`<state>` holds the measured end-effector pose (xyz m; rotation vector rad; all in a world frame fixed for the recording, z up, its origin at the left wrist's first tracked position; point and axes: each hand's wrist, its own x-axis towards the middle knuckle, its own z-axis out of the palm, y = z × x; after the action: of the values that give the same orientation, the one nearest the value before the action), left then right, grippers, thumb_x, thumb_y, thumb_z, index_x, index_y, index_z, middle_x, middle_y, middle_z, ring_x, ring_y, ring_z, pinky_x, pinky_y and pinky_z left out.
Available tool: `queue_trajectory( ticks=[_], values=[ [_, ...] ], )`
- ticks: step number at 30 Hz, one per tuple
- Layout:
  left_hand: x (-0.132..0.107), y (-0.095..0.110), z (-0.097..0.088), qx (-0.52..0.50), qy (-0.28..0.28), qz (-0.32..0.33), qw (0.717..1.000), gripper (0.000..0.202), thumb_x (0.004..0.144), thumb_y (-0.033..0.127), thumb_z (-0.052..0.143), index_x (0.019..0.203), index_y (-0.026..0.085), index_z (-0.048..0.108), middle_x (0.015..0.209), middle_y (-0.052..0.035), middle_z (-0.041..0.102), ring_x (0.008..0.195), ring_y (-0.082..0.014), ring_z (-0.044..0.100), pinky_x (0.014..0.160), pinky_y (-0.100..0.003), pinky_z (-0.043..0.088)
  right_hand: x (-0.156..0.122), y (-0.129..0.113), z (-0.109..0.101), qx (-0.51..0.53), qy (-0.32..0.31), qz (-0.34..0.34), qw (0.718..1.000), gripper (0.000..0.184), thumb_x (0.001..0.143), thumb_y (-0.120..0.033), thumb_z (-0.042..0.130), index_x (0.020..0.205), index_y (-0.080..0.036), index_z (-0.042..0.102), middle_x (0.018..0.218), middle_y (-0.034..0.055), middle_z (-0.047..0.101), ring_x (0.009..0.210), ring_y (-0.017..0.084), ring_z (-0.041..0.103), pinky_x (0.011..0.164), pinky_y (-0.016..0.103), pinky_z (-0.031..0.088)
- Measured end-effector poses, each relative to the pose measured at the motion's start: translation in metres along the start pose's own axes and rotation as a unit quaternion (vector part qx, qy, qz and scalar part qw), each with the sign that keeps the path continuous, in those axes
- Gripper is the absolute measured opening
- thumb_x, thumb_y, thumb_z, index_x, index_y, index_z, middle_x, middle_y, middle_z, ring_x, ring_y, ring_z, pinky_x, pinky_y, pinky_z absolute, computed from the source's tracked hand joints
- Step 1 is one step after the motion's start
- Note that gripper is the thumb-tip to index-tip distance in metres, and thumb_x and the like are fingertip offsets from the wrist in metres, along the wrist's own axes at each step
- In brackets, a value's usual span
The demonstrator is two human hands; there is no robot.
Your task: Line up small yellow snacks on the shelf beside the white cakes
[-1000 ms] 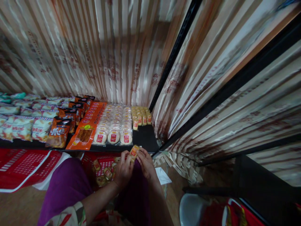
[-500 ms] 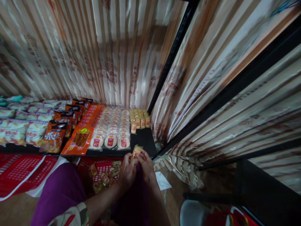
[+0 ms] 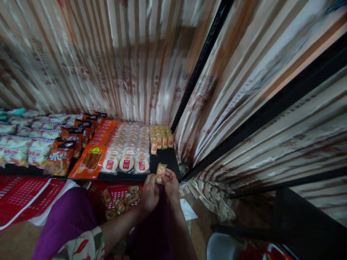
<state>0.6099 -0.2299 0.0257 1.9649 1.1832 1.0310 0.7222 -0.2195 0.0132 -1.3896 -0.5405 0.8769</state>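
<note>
Between my two hands, just over the front edge of the black shelf [image 3: 167,162], is a small yellow wrapped snack cake [image 3: 161,172]. My right hand [image 3: 171,185] pinches its right side, while my left hand [image 3: 149,193] has its closed fingers at its lower left edge. Rows of similar wrapped cakes [image 3: 162,139] stand at the shelf's back right corner. More small wrapped cakes [image 3: 119,206] lie loose in a red basket [image 3: 93,187] below, left of my hands and partly hidden by my left forearm.
Round white cakes in clear wrappers [image 3: 126,162], an orange snack pack [image 3: 93,159], dark-and-orange bags [image 3: 61,155] and white bags [image 3: 40,150] line the shelf leftward. A black post [image 3: 200,72] rises at its right corner, before a striped curtain [image 3: 130,65]. Another red basket [image 3: 21,198] sits lower left.
The wrapped cake has turned more upright and shifted slightly right and up. My left hand has lowered a little along its edge; my right hand still grips it.
</note>
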Motion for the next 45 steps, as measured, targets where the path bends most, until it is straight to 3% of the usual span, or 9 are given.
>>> queue_trajectory(
  ticks=[7,16,19,25,33,45],
  values=[
    [0.019,0.005,0.007,-0.044,0.02,-0.058,0.997,0.036,0.077,0.006,0.036,0.108,0.017,0.052,0.107,-0.0087,0.056,0.105,-0.0179,0.052,0.098,-0.038,0.043,0.016,-0.001,0.005,-0.062,-0.01,-0.072,0.995,0.033,0.063,-0.034,0.063,0.092,-0.019,0.058,0.088,0.0057,0.067,0.08,0.017,0.063,0.079,0.033,0.051],
    [0.033,0.008,0.018,-0.063,0.017,-0.114,0.991,0.026,0.086,0.019,0.033,0.101,0.015,0.054,0.104,-0.0103,0.058,0.101,-0.0178,0.053,0.097,-0.038,0.042,0.016,-0.007,0.006,-0.142,-0.033,-0.097,0.985,0.033,0.07,-0.03,0.056,0.102,-0.02,0.061,0.101,0.0069,0.065,0.087,0.017,0.063,0.084,0.032,0.049],
    [0.036,0.011,0.017,-0.076,0.008,-0.127,0.989,0.027,0.088,0.023,0.032,0.101,0.015,0.054,0.103,-0.0096,0.059,0.1,-0.017,0.053,0.097,-0.037,0.042,0.012,-0.012,0.006,-0.238,-0.01,-0.136,0.962,0.038,0.07,-0.026,0.053,0.106,-0.018,0.063,0.108,0.0107,0.061,0.09,0.02,0.06,0.086,0.035,0.047],
    [0.041,0.013,0.02,-0.08,0.01,-0.151,0.985,0.028,0.089,0.022,0.031,0.105,0.014,0.053,0.105,-0.0099,0.059,0.102,-0.0163,0.054,0.098,-0.035,0.041,0.01,-0.019,0.004,-0.389,0.004,-0.175,0.904,0.04,0.072,-0.024,0.049,0.109,-0.019,0.065,0.101,0.0118,0.063,0.097,0.027,0.053,0.092,0.038,0.038],
    [0.045,0.011,0.026,-0.052,0.012,-0.129,0.99,0.027,0.09,0.024,0.031,0.102,0.016,0.054,0.101,-0.009,0.059,0.099,-0.0165,0.054,0.097,-0.035,0.042,0.016,-0.015,0.006,-0.39,0.005,-0.171,0.905,0.041,0.077,-0.024,0.043,0.113,-0.018,0.062,0.099,0.011,0.064,0.096,0.025,0.054,0.09,0.033,0.038],
    [0.061,0.01,0.03,-0.048,0.008,-0.159,0.986,0.027,0.087,0.02,0.034,0.101,0.016,0.057,0.103,-0.0089,0.062,0.101,-0.0169,0.057,0.098,-0.036,0.042,0.032,-0.012,0.008,-0.391,0.022,-0.169,0.904,0.035,0.075,-0.024,0.046,0.104,-0.017,0.064,0.091,0.0097,0.065,0.085,0.023,0.058,0.08,0.031,0.043]
  ],
)
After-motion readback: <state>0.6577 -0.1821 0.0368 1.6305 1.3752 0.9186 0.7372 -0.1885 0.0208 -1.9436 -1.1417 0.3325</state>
